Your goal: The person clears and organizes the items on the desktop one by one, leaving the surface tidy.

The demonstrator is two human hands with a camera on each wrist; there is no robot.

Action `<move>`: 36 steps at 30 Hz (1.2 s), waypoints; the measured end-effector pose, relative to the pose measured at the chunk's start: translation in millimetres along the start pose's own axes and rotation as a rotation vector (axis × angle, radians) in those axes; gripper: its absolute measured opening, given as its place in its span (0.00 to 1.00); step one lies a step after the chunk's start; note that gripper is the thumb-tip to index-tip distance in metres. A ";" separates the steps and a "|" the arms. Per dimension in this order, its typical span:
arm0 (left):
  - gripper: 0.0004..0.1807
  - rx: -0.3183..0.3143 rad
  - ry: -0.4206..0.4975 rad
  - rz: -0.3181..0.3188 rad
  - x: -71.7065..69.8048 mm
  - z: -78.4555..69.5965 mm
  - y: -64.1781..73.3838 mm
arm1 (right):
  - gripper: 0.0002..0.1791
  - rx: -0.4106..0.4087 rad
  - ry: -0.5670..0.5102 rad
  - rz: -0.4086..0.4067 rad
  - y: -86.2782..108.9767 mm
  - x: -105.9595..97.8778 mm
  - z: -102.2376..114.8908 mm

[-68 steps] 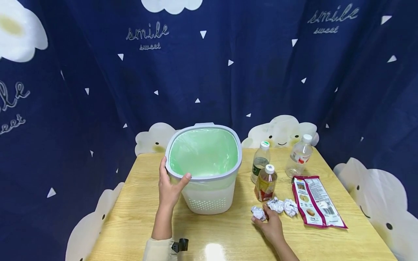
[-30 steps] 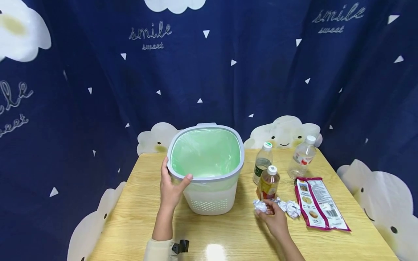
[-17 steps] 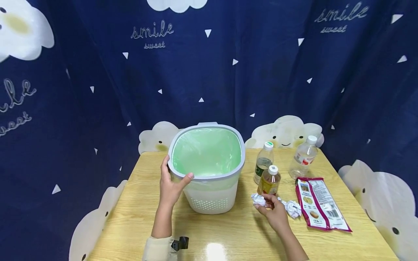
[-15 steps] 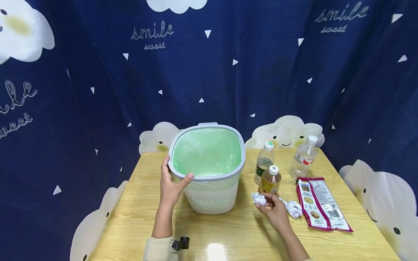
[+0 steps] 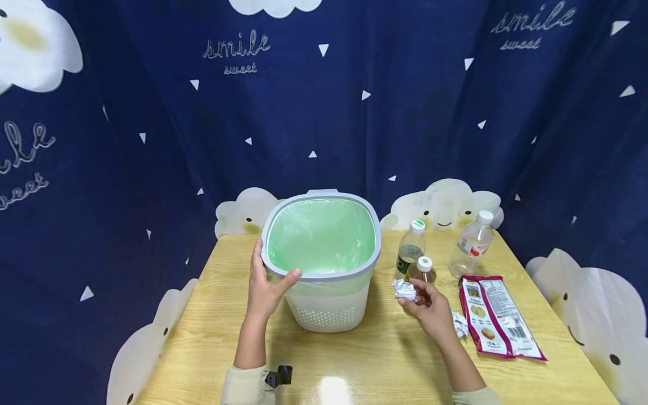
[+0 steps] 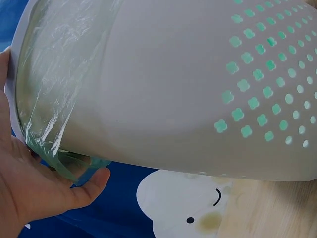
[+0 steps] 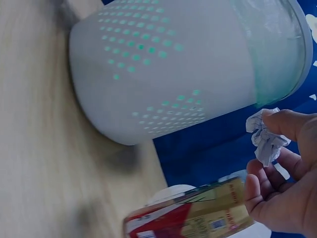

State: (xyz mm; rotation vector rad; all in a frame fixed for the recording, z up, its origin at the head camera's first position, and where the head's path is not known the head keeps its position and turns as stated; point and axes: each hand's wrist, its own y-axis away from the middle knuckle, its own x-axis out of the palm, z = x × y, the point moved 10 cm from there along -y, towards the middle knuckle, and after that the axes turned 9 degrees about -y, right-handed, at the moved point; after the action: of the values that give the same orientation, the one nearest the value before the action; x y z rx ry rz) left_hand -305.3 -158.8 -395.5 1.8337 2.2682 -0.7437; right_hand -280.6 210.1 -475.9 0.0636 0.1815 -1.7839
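A white trash bin with a grey rim and a green liner bag stands mid-table. My left hand holds its rim at the near left corner, thumb along the front and fingers on the side. In the left wrist view, part of the liner bag hangs over the rim by that thumb. My right hand pinches a crumpled paper ball between thumb and fingers, above the table and right of the bin. Behind this hand stands a drink bottle, partly hidden; its red-and-yellow label shows in the right wrist view.
A clear bottle with a green-and-white cap stands behind the drink bottle, another clear bottle to its right. A second paper ball lies beside a flat snack packet. A dark blue curtain surrounds the wooden table.
My right hand has taken hold of the leftmost paper ball and raised it off the table, covering the middle ball and part of the drink bottle. My left hand keeps its place on the bin.
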 end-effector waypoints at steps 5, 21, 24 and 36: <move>0.58 -0.011 0.010 -0.005 -0.9 -1.4 0.6 | 0.26 -0.025 0.017 0.007 -7.2 -4.1 15.1; 0.57 -0.043 0.056 -0.002 -1.2 -1.3 0.3 | 0.28 -0.122 0.098 0.038 -31.1 -18.4 71.2; 0.57 -0.042 0.067 -0.001 -2.1 -1.0 0.5 | 0.27 -0.135 0.099 0.050 -33.4 -18.0 80.1; 0.56 -0.049 0.101 -0.005 -1.9 0.9 1.2 | 0.28 -0.158 0.090 0.088 -42.4 -15.0 104.1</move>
State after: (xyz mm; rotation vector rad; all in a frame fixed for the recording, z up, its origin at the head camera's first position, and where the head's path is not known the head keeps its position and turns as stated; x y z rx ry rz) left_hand -303.8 -160.7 -395.9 1.8846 2.3302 -0.6033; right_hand -312.8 217.0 -367.4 0.0381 0.3787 -1.6751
